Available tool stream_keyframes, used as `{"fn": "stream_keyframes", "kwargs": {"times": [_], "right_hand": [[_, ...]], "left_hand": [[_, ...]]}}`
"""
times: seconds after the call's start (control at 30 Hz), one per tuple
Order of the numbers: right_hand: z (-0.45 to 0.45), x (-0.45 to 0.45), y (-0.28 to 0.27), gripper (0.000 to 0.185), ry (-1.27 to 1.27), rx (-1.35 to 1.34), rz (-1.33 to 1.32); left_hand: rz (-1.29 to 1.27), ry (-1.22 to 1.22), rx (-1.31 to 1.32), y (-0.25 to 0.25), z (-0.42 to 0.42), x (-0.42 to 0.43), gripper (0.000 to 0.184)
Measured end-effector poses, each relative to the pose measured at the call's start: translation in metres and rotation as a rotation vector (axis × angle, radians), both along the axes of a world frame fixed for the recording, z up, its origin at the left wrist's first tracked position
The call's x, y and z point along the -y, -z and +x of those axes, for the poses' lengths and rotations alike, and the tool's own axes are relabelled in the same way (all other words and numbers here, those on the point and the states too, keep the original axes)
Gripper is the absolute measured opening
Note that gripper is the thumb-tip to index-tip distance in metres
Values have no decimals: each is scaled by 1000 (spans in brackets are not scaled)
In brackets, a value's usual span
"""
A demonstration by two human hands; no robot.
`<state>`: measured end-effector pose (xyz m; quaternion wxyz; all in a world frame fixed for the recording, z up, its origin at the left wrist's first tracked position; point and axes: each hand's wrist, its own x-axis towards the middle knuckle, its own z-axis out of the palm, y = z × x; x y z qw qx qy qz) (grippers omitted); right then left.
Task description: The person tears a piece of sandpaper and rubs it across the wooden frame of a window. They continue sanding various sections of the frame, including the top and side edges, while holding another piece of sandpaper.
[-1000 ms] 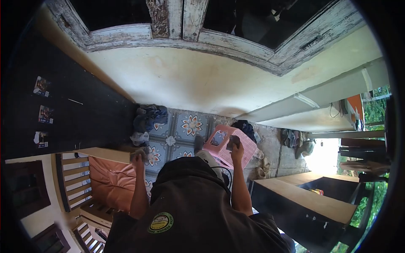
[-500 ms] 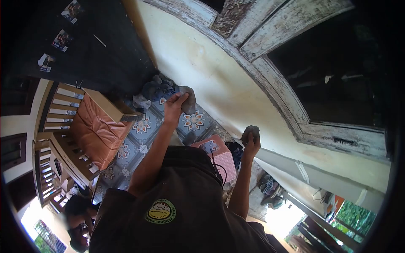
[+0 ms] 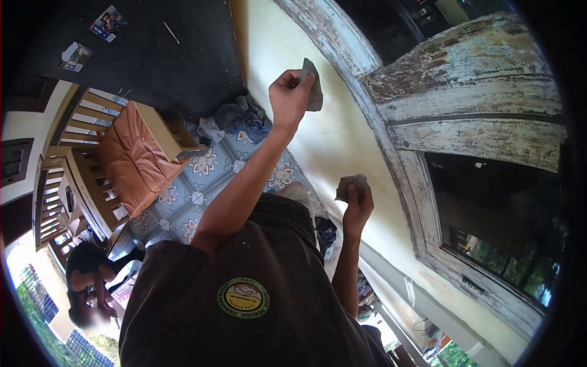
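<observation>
My left hand is raised in front of the pale wall, pinching a folded grey piece of sandpaper between thumb and fingers. Lower and to the right, my right hand grips a second, brownish-grey piece of sandpaper. Both pieces are apart from the wall and from the wooden window frame, whose white paint is worn and peeling. The frame runs along the right side, with dark glass between its members.
A wooden chair with an orange cushion stands on the patterned tile floor. Clothes lie heaped by the dark door. Another person sits at lower left.
Both pieces of sandpaper stay in my hands. My left hand has risen towards the window frame. The view has shifted, with more of the frame showing and the pink stool out of sight.
</observation>
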<state>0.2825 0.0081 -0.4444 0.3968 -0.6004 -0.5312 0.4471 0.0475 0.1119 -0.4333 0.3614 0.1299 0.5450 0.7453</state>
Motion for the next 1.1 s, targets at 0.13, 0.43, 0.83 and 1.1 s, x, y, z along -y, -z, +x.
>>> {"fn": "stream_keyframes", "kwargs": {"times": [0.13,0.43,0.83,1.1], "right_hand": [[-6,-3,-11,17,20,4,-40],[-15,-52,-41,12,-575,194,56],[-24,-112,-29,15,-767,220,117],[-56,-130,-31,11,-761,159,55]], "left_hand": [[72,-142,-27,1,4,-34,18],[95,-226,46,-3,35,-71,15],[-9,-321,-58,-2,26,-87,26],[-107,-568,-314,-18,-64,-140,34]]}}
